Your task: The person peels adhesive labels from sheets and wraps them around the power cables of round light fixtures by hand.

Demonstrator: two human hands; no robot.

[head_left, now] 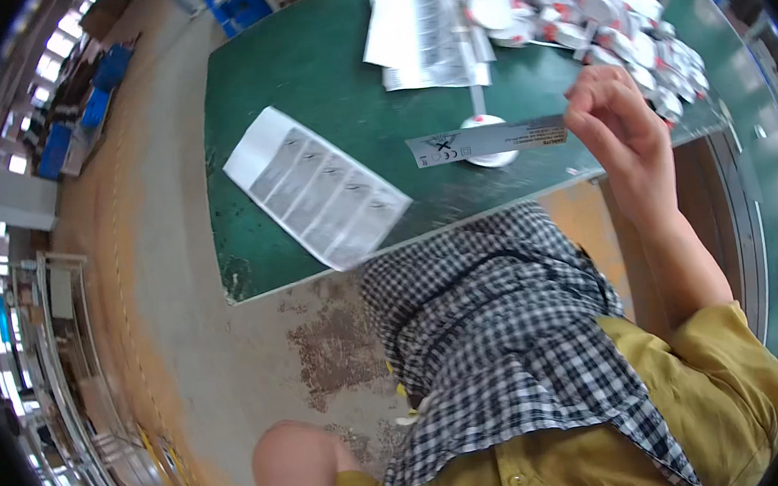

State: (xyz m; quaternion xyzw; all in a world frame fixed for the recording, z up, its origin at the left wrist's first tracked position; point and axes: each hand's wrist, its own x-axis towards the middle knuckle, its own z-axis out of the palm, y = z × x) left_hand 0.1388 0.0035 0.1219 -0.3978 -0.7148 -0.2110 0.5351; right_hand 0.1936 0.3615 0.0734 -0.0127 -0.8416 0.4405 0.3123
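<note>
My right hand (622,135) pinches the right end of a silver-grey label strip (489,139) printed with dark text and symbols. The strip is held out to the left, roughly level. Behind it, partly covered, a round white plastic piece (495,160) with a pale strap lies on the green table. To the left a white sheet of grey labels (324,188) lies slanted, its near corner at the table's front edge. My left arm (297,464) shows only as a bent, bare part with a bracelet at the lower edge; the left hand is out of sight.
A heap of white round pieces with red bits (563,15) covers the table's far right. Beside it lies a stack of white label sheets (417,32). The green table (299,66) ends at a left edge, with concrete floor (174,215) beyond. Metal racks (69,345) stand far left.
</note>
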